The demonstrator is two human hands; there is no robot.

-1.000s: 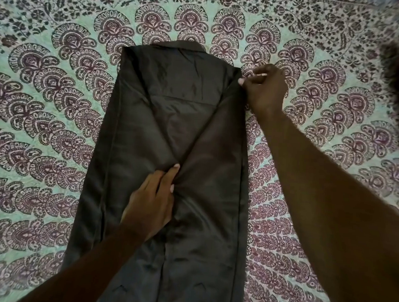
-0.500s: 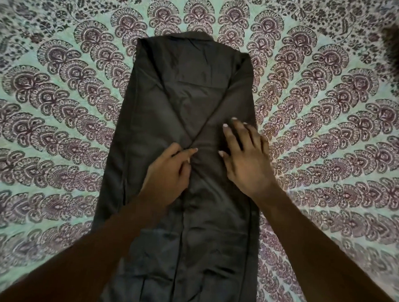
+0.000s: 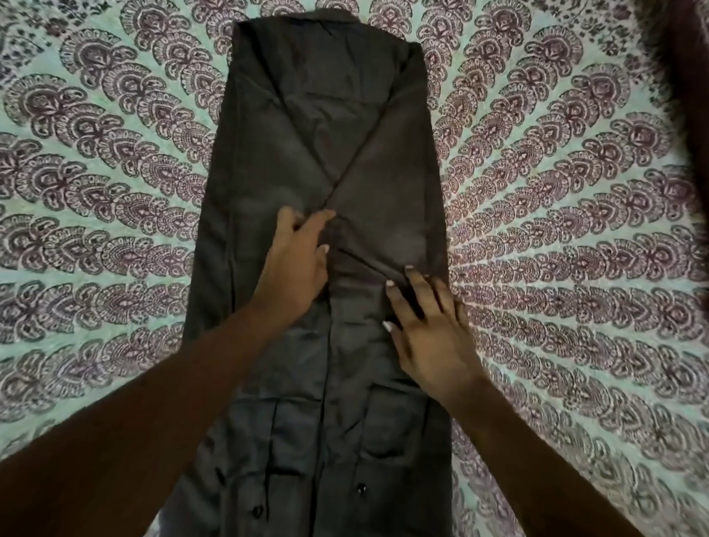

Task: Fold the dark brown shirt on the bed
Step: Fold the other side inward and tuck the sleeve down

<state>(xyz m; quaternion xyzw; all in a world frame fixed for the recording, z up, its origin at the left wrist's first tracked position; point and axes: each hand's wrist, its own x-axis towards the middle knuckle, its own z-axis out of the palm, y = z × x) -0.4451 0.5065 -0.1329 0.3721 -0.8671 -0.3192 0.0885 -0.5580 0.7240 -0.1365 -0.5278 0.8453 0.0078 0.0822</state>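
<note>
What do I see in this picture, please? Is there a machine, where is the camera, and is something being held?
There is no machine here. A person wears a camera on the head, and it looks forward and down, so the two arms enter from the bottom edge. The surface is a bed under a patterned bedsheet, pale green with dark red print. On it lies the dark brown shirt, folded into a long narrow strip, with its sleeves crossed over the middle. The left hand rests on the shirt just beside that crossing; whether it pinches cloth I cannot tell. The right hand lies on the shirt with straight, spread fingers and holds nothing. A dark red thing at the right edge is too blurred to name.
</note>
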